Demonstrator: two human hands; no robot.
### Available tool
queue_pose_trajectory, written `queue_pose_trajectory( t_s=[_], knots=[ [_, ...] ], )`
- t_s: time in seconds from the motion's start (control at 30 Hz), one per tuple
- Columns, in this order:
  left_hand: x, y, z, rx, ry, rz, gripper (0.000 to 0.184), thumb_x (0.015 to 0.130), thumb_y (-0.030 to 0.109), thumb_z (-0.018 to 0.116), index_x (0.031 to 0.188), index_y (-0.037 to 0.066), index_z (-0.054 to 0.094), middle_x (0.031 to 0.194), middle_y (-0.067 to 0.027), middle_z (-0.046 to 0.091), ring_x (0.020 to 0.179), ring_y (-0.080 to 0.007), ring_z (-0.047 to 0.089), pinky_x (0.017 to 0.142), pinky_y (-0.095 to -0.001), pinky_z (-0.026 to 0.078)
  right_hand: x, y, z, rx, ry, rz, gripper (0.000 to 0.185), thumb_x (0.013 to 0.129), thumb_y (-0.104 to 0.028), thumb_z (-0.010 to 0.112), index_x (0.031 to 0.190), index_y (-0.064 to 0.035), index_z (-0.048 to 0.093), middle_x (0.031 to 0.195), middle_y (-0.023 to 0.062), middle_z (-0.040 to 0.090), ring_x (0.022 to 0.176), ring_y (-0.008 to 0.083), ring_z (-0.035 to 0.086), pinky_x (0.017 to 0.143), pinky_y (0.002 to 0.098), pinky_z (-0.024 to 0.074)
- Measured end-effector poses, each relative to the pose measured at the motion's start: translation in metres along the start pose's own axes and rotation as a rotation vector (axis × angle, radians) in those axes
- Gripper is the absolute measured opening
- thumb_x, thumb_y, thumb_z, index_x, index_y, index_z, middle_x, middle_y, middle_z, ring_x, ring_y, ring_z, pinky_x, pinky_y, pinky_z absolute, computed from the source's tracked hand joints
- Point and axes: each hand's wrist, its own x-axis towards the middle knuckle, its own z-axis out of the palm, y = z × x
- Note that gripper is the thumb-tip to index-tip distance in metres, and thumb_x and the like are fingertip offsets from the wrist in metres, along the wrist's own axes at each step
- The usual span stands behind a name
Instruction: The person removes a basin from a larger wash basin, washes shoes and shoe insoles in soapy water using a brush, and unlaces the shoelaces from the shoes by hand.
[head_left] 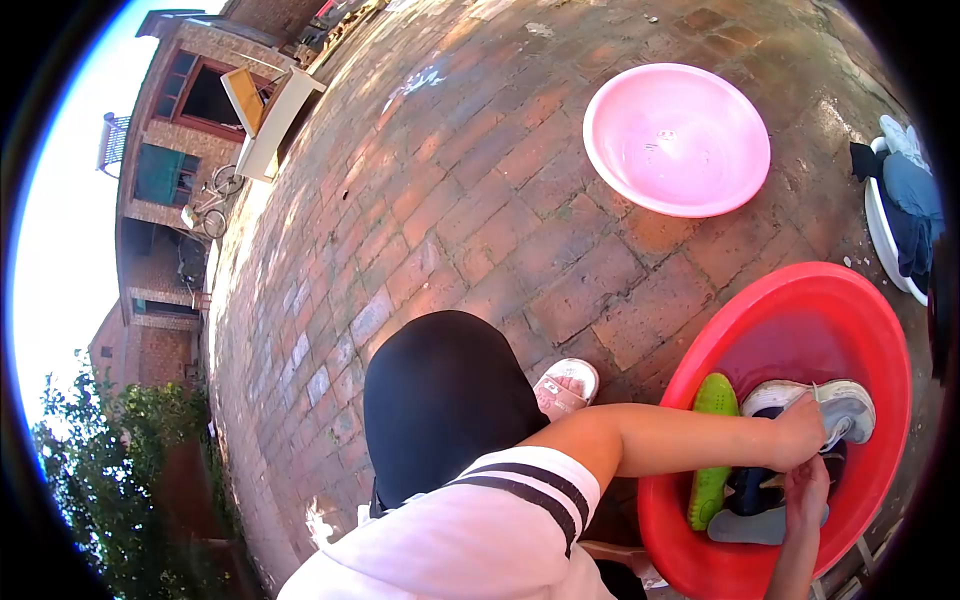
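Observation:
My left hand (798,436) reaches in from a white sleeve with black stripes, over the red basin (690,400). Its fingers are closed at the white shoelace (836,434) of a grey-and-white sneaker (852,408). Just below, my right hand (806,492) comes up with fingers pinched at the same lace, the fingertips of both hands meeting; the exact hold is partly hidden. Beside my left wrist a bright green shoe sole (710,490) leans on the basin wall. Dark shoes lie under my hands, one with a grey sole (750,526) turned up, partly covered by my arms.
A pink basin (735,180) with a little clear liquid stands on the brick paving (480,220). At the right edge, a white basin (884,225) is heaped with dark clothes (910,200). My black-clad knee (440,400) and pink sandal (567,388) are beside the red basin.

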Motion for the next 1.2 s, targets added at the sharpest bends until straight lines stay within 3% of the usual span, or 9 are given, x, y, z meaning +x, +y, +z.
queue_pose_trajectory(
  t_s=[0.27,0.37,0.47,0.57,0.67,0.77,0.87,0.97,1.2],
  knots=[
    [0.008,0.005,0.013,0.145,-0.074,0.096,0.015,0.068,0.03,0.068,0.079,0.022,0.076,0.081,0.0016,0.069,0.09,-0.0166,0.06,0.086,-0.0429,0.035,0.013,0.013,-0.017,-0.347,0.054,-0.215,0.019,0.097,-0.026,0.056,0.107,-0.0101,0.057,0.09,-0.0023,0.064,0.073,0.0063,0.061,0.065,0.0186,0.0465],
    [0.013,0.004,0.019,0.149,0.023,0.081,0.019,0.071,0.03,0.066,0.083,0.021,0.076,0.085,0.0014,0.07,0.092,-0.0184,0.061,0.092,-0.0443,0.033,0.01,0.014,-0.011,-0.291,0.057,-0.288,0.019,0.096,-0.025,0.057,0.108,-0.0101,0.056,0.094,-0.0022,0.064,0.079,0.005,0.061,0.064,0.0185,0.0455],
    [0.019,0.017,0.013,0.333,-0.091,0.133,0.02,0.073,0.031,0.065,0.084,0.02,0.077,0.088,0.0009,0.07,0.091,-0.0196,0.06,0.093,-0.0438,0.031,0.006,0.015,0.001,-0.256,0.093,-0.374,0.02,0.097,-0.025,0.054,0.11,-0.0099,0.055,0.1,-0.0025,0.063,0.085,0.0048,0.06,0.066,0.0183,0.0448],
    [0.013,0.017,-0.005,0.299,-0.061,0.249,0.021,0.075,0.03,0.063,0.083,0.015,0.076,0.088,-0.0037,0.071,0.093,-0.0228,0.059,0.095,-0.0445,0.031,0.002,0.007,-0.01,-0.107,0.13,-0.161,0.023,0.098,-0.027,0.05,0.113,-0.0104,0.055,0.1,-0.0045,0.062,0.084,0.0036,0.058,0.069,0.0183,0.0437],
    [0.02,0.01,-0.015,0.238,-0.222,0.366,0.021,0.074,0.03,0.064,0.083,0.015,0.076,0.088,-0.003,0.072,0.091,-0.0202,0.06,0.094,-0.0442,0.031,-0.004,-0.003,-0.023,-0.112,-0.07,-0.069,0.024,0.099,-0.028,0.046,0.115,-0.0114,0.055,0.095,-0.006,0.061,0.077,0.0029,0.054,0.069,0.0188,0.0425],
    [0.021,0.008,-0.026,0.252,-0.256,0.353,0.018,0.071,0.03,0.066,0.08,0.019,0.076,0.086,-0.002,0.071,0.088,-0.0213,0.062,0.088,-0.0431,0.034,-0.006,0.002,-0.024,-0.114,-0.066,-0.101,0.02,0.099,-0.023,0.048,0.114,-0.0117,0.055,0.092,-0.0065,0.059,0.071,0.003,0.05,0.066,0.0182,0.042],
    [0.022,-0.017,-0.012,-0.025,-0.185,0.19,0.013,0.064,0.027,0.069,0.073,0.018,0.074,0.077,-0.0055,0.07,0.08,-0.0235,0.064,0.085,-0.0427,0.035,-0.006,0.015,-0.017,0.022,-0.158,-0.171,0.017,0.097,-0.018,0.053,0.113,-0.0111,0.055,0.091,-0.0062,0.06,0.073,0.0036,0.052,0.065,0.0174,0.0429],
    [0.0,-0.021,-0.035,-0.12,-0.139,0.187,0.017,0.059,0.024,0.074,0.071,0.012,0.072,0.074,-0.0081,0.068,0.08,-0.0253,0.063,0.086,-0.0405,0.038,-0.006,0.025,0.002,0.034,-0.067,-0.199,0.017,0.095,-0.015,0.056,0.112,-0.0083,0.055,0.084,-0.0038,0.06,0.07,0.0047,0.055,0.06,0.017,0.0439],
    [-0.003,-0.028,-0.025,-0.22,0.045,0.139,0.018,0.056,0.019,0.072,0.07,0.008,0.068,0.074,-0.0113,0.064,0.083,-0.0291,0.06,0.086,-0.0403,0.04,-0.007,0.009,0.01,-0.272,-0.109,-0.215,0.01,0.096,-0.017,0.056,0.1,-0.0087,0.059,0.084,-0.0023,0.06,0.073,0.0057,0.056,0.06,0.0199,0.0497]
  ],
)
